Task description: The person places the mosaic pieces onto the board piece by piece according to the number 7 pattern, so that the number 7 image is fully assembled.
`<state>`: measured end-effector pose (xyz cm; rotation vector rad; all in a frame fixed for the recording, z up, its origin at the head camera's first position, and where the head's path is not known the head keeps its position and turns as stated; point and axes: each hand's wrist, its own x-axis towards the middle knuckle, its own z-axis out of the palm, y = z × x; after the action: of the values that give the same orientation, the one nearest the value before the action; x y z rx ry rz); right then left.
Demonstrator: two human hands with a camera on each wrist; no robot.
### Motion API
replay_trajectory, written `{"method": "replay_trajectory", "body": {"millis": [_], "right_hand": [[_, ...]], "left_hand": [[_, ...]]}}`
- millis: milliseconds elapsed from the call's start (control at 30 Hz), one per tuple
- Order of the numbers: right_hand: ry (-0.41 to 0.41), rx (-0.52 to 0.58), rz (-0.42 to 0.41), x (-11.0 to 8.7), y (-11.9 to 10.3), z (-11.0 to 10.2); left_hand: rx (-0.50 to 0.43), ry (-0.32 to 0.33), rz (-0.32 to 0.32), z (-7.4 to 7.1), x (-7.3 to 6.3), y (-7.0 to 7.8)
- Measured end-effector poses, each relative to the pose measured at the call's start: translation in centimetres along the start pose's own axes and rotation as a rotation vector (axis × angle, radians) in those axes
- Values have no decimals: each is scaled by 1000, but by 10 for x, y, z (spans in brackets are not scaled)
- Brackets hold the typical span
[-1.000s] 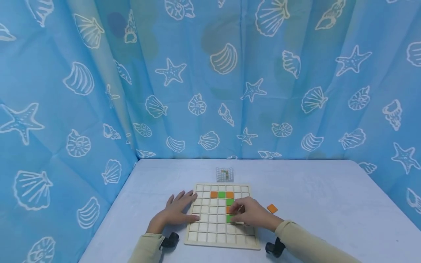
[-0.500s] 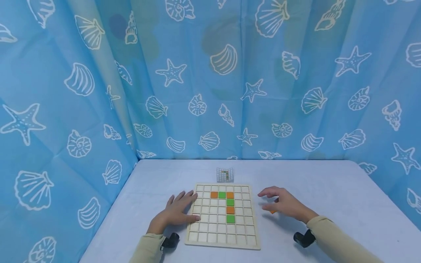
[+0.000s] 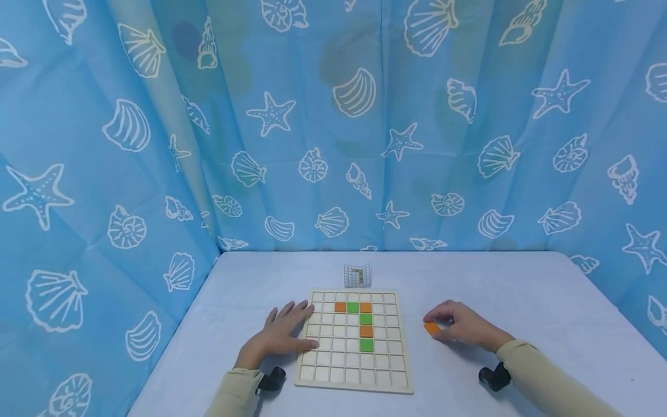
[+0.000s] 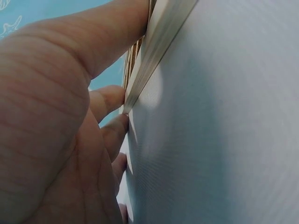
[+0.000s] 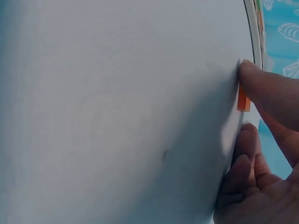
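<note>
A light wooden grid board (image 3: 337, 359) lies on the white table, with orange and green square tiles (image 3: 366, 319) set in a row and down one column. My left hand (image 3: 278, 336) rests along the board's left edge, fingers spread. In the left wrist view, the thumb and fingertips of that hand (image 4: 51, 102) meet the board's side (image 4: 154, 51). Right of the board, my right hand (image 3: 464, 325) pinches a loose orange tile (image 3: 432, 328) between thumb and index finger at table level. The right wrist view shows the thumb against this orange tile (image 5: 244, 99), its other fingers loosely bent.
Behind the board stands a small card (image 3: 357, 276) with a grid and a coloured pattern on it. A blue curtain (image 3: 333, 127) with shell prints hangs behind the table (image 3: 547, 307). Black wrist cameras (image 3: 494, 377) sit at both wrists.
My right hand has left the green tile at the bottom of the column, moved right off the board, and closed its fingertips on the loose orange tile. The left hand has stayed put.
</note>
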<state>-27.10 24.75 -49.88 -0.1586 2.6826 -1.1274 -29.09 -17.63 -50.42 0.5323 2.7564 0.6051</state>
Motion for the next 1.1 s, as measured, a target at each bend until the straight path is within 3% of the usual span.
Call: {"method": "replay_trajectory", "body": {"millis": [400, 667, 767, 900, 1100], "right_hand": [[41, -57, 13, 4, -2, 9], [147, -159, -20, 7, -9, 9], [184, -172, 5, 2, -25, 9], [200, -99, -17, -7, -61, 18], [128, 18, -107, -17, -98, 53]], "left_hand": [[-2, -3, 6, -2, -5, -1], [1, 12, 17, 0, -1, 2], [-7, 8, 13, 1, -1, 2], [-16, 12, 7, 1, -2, 2], [-22, 21, 11, -1, -5, 5]]}}
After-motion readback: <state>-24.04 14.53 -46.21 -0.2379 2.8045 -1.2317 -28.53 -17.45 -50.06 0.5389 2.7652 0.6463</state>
